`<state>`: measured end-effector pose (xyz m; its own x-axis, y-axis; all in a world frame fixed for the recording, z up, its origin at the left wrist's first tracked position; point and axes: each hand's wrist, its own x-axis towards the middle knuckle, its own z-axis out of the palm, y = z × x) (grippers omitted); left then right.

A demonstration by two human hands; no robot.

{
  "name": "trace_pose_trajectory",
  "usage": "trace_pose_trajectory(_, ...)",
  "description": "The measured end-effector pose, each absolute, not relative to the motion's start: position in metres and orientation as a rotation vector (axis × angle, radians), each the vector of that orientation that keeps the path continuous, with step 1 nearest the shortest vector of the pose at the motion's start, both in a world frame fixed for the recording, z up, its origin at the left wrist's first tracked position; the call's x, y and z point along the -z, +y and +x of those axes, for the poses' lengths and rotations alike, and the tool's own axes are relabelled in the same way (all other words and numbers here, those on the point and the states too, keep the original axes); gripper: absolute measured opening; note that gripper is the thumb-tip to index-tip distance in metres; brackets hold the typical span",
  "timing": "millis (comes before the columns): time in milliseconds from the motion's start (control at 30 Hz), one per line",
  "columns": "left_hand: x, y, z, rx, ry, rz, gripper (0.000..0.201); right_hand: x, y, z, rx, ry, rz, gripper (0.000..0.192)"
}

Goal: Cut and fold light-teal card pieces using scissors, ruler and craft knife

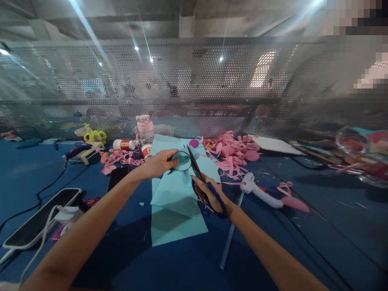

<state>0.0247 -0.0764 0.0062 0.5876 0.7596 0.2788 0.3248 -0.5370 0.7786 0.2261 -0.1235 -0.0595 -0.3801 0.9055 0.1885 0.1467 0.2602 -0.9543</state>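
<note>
Head view. Left hand (158, 163): pinches a teal sheet (178, 190) marked with a drawn circle, held above the blue table (318, 238). Right hand (209, 194): closed through scissors (202, 180), blades parted at the sheet's edge. Right of sheet: glue gun (257, 190), pink scraps (230, 151). Left: phone (39, 218).

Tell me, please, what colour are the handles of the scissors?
Dark blue; the scissors show in the head view, held in the right hand.
</note>
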Motion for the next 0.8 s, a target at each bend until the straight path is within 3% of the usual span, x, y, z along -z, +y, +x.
trace_pose_trajectory(800,-0.0102,-0.0757,0.0209,-0.673,0.83,2.04,0.033,0.052,-0.1252,0.2282,-1.157,-1.811,-0.989,0.036)
